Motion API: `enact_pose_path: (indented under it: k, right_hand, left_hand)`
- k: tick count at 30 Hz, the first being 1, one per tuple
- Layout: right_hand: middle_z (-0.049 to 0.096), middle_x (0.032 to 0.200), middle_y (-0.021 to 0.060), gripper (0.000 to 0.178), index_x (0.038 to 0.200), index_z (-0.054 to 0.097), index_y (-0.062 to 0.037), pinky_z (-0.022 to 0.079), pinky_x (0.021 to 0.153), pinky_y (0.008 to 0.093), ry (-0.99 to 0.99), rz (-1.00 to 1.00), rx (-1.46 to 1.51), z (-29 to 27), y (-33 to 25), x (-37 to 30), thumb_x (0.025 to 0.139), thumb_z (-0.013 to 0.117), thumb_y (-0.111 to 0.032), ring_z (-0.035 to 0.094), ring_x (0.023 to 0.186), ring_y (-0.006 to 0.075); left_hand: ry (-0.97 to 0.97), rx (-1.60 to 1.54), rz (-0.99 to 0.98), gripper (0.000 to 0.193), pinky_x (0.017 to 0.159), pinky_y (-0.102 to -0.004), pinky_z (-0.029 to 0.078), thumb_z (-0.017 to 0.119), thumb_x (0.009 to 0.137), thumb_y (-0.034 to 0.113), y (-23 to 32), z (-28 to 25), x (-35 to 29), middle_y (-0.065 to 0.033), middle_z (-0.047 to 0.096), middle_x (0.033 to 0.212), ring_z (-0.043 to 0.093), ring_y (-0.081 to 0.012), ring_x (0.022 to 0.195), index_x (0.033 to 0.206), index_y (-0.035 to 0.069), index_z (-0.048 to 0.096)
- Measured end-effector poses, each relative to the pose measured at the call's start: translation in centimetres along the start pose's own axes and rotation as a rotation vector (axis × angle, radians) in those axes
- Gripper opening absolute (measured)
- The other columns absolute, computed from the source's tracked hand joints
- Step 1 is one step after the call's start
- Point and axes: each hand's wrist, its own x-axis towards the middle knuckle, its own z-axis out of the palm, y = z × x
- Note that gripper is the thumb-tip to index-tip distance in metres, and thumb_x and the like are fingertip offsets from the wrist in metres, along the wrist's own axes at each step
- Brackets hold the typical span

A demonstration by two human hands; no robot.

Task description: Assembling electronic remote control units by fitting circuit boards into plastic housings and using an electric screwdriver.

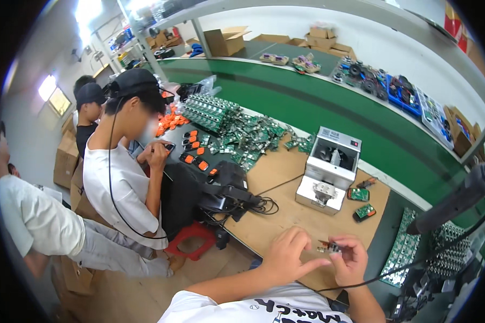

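Both hands meet over the near edge of the wooden worktop (285, 210): the right hand (350, 260) pinches a small electronic part (328, 247) at its fingertips, and the left hand (286, 254) touches it with thumb and forefinger. The part is mostly covered by fingers, its detail too small to read. Farther back stands a white box-shaped machine (330, 171), open-fronted, beside two green circuit boards (361, 203). Beyond lies a heap of green boards (242, 134).

Small dark electronic part (331, 247) with metal pins; pinched level above tan bench edge; details too small to tell.
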Motion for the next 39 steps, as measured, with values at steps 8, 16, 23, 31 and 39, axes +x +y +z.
enact_pose_path:
  k: [8, 16, 23, 31, 39]
  right_hand:
    - [0.06, 0.106, 0.0159, 0.038, 0.111, 0.058, 0.0069, 0.052, 0.089, 0.0364, -0.069, 0.141, 0.263, -0.2, -1.6, 0.1, 0.079, 0.074, -0.004, 0.061, 0.103, 0.0242]
    - [0.058, 0.098, 0.0146, 0.029, 0.101, 0.058, 0.0033, 0.051, 0.075, 0.0285, -0.103, 0.034, -0.022, -1.0, -3.3, -0.1, 0.078, 0.074, -0.004, 0.062, 0.087, 0.0197]
    - [0.063, 0.084, 0.0103, 0.03, 0.1, 0.062, -0.0001, 0.049, 0.062, 0.0278, -0.109, -0.289, -0.208, -1.4, -4.3, 0.0, 0.076, 0.076, -0.01, 0.062, 0.073, 0.0206]
    - [0.058, 0.095, 0.0119, 0.026, 0.106, 0.059, 0.004, 0.052, 0.073, 0.0274, -0.108, 0.095, -0.155, -0.6, -3.9, 0.1, 0.083, 0.066, -0.006, 0.061, 0.083, 0.018]
    - [0.052, 0.09, 0.01, 0.026, 0.095, 0.06, 0.0048, 0.043, 0.069, 0.0243, -0.08, 0.031, -0.175, -1.4, -4.4, -0.6, 0.077, 0.069, -0.012, 0.052, 0.079, 0.0158]
  left_hand:
    - [-0.206, -0.803, -0.058, 0.03, 0.081, -0.0307, 0.049, 0.077, 0.072, 0.003, -1.5, 1.5, 0.9, -0.0113, 0.059, 0.097, 0.061, -0.0193, 0.088, 0.1, 0.001, 0.065]
    - [-0.145, -1.123, -0.114, 0.036, 0.064, -0.0232, 0.044, 0.083, 0.062, -0.005, -1.3, 2.5, 0.1, -0.0088, 0.06, 0.087, 0.056, -0.0122, 0.076, 0.094, 0.0, 0.07]
    - [-0.197, -0.866, 0.061, 0.032, 0.053, -0.0224, 0.04, 0.087, 0.059, 0.003, 0.2, 0.4, 1.6, -0.0043, 0.059, 0.071, 0.053, -0.0107, 0.061, 0.087, 0.0, 0.072]
    - [-0.239, -0.696, -0.098, 0.023, 0.057, -0.0238, 0.046, 0.083, 0.068, 0.009, -0.5, 0.5, 1.6, -0.0063, 0.06, 0.074, 0.059, -0.0119, 0.067, 0.082, 0.001, 0.067]
    - [-0.259, -0.709, -0.023, 0.022, 0.065, -0.0291, 0.047, 0.077, 0.075, 0.017, 0.7, 0.7, 1.9, -0.0072, 0.058, 0.077, 0.058, -0.0185, 0.071, 0.084, 0.001, 0.067]
